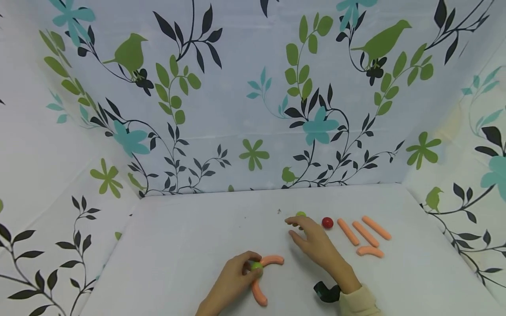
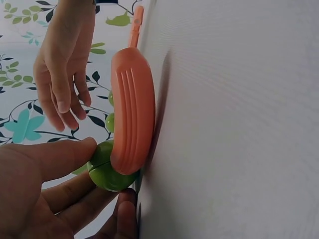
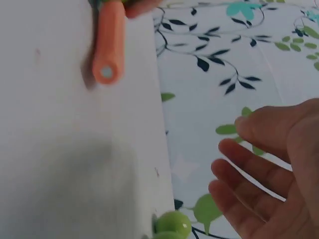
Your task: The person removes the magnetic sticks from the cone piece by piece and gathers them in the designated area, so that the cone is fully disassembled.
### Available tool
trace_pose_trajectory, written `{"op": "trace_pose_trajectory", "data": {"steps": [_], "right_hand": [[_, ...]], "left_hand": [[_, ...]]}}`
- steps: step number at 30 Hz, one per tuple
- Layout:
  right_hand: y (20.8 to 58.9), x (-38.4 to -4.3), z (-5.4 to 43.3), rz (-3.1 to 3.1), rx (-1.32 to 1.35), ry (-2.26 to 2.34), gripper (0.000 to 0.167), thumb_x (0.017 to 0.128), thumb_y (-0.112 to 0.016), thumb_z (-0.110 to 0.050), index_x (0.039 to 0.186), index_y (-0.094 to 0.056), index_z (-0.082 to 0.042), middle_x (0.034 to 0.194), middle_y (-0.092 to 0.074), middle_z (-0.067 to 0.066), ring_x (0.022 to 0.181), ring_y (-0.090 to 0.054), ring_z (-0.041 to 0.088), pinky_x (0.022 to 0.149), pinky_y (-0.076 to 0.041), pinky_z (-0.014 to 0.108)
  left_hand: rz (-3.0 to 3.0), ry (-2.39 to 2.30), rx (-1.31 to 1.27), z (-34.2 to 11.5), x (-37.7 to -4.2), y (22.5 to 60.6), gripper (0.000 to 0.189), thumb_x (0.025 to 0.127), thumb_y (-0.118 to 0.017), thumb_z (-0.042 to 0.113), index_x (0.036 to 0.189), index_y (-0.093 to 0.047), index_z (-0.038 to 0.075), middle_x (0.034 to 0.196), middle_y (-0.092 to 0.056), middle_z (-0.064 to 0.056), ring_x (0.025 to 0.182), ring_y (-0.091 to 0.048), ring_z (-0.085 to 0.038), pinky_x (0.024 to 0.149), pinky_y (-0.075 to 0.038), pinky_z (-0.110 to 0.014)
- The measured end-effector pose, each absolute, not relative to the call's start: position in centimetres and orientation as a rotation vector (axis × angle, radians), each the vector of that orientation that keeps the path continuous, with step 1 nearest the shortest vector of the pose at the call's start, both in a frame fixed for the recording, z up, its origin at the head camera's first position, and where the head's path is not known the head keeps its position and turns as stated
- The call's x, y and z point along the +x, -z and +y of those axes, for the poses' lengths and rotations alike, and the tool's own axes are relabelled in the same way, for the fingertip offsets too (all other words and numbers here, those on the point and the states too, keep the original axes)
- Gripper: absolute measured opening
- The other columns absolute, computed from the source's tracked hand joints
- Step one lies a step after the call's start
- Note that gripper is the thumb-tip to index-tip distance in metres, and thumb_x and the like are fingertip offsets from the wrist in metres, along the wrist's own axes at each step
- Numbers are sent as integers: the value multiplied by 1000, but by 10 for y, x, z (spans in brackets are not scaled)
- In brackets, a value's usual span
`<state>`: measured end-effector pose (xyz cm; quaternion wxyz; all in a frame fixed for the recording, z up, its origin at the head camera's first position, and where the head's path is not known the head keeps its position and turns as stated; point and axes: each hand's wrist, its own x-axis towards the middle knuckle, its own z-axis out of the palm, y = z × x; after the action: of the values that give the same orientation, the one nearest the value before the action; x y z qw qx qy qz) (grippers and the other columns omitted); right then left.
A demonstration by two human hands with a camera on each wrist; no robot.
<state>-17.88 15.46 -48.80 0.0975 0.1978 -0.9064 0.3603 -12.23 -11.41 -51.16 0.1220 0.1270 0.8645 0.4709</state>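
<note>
My left hand (image 1: pixel 231 278) pinches a green ball (image 1: pixel 257 266) between thumb and fingers, low over the white table. Two curved orange sticks (image 1: pixel 272 260) join at this ball, one pointing to the right and the other toward me. In the left wrist view, one grooved orange stick (image 2: pixel 133 114) stands out from the green ball (image 2: pixel 107 172). My right hand (image 1: pixel 314 241) hovers over the table with fingers spread loosely and nothing in them. Just past its fingertips is another green ball (image 1: pixel 301 214); the right wrist view shows green balls (image 3: pixel 172 223) below the hand.
A red ball (image 1: pixel 327 223) lies right of my right hand. Beyond it are three straight orange sticks (image 1: pixel 365 233) and a short curved one (image 1: pixel 370 251). By the right wrist is a dark curved piece (image 1: pixel 327 292). Patterned cloth (image 1: pixel 253 109) hangs behind the table.
</note>
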Motion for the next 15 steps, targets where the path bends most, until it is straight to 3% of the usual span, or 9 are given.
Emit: {"op": "trace_pose_trajectory", "data": {"steps": [5,11,15], "right_hand": [[496,-168,140,-2775,741,-1161,35,98,-72,-15,132,-66,-19,128,-71,-6,112,-67,16,96,-59,38],[506,-163,130,-2890,904,-1229,32,100,-70,-23,131,-68,-16,127,-71,-1,111,-65,20,96,-56,38],[511,-162,126,-2883,985,-1255,32,101,-69,-35,126,-71,-15,117,-73,-5,102,-63,9,91,-55,30]], "left_hand": [[2509,-1395,407,-117,-123,513,31,96,-74,32,121,-72,15,105,-72,1,83,-61,-6,70,-50,-22],[2487,-1410,415,-121,-122,514,32,92,-80,26,120,-73,13,107,-73,-2,83,-60,-6,70,-50,-20],[2484,-1436,443,-121,-122,514,32,90,-81,23,119,-73,13,105,-74,-3,79,-58,-5,68,-49,-20]]}}
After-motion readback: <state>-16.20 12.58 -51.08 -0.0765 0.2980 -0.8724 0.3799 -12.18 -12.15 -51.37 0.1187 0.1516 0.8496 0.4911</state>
